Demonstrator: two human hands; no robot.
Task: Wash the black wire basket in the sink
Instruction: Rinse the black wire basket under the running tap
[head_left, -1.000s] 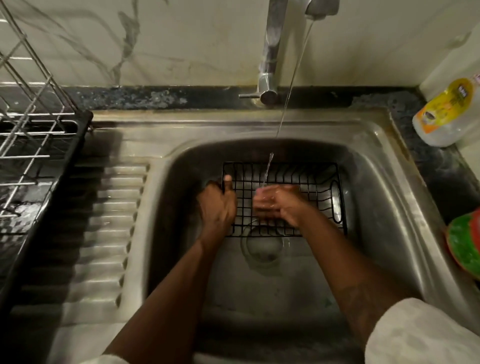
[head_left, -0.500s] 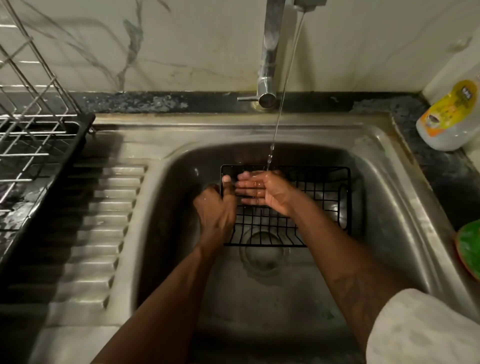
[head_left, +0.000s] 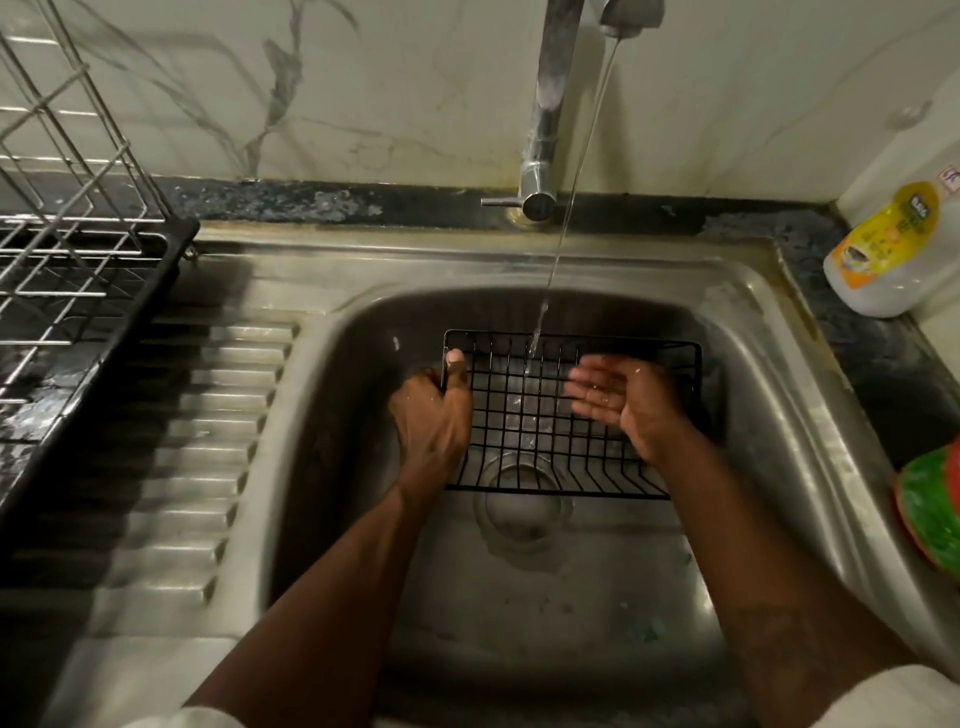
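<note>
Head view: the black wire basket (head_left: 519, 410) sits low in the sink (head_left: 363, 364), right over the drain (head_left: 524, 509), open side up.
Left hand: the left hand (head_left: 431, 415) has its grip clamped on the basket's left rim with the thumb laid along the top wire, the same hold as a second ago.
Right hand: and there's the move! The right hand (head_left: 623, 400) has slid off the middle of the mesh to the right end. Its fingers are now apart and relaxed, palm turned inward, holding nothing. Whether it touches the wires cannot be told.
Water: with that hand out of the way, the thin stream (head_left: 571, 208) from the tap (head_left: 545, 104) lands straight on the basket floor instead of on the fingers.
Meaning: the rubbing pass over the centre looks finished and the rinse has that patch to itself. The right end and the side walls probably still need a going-over, so the wash reads as mid-way.
Surroundings: a dish rack (head_left: 67, 249) stands left of the drainboard, and a yellow-labelled bottle (head_left: 888, 249) on the surface at right.
</note>
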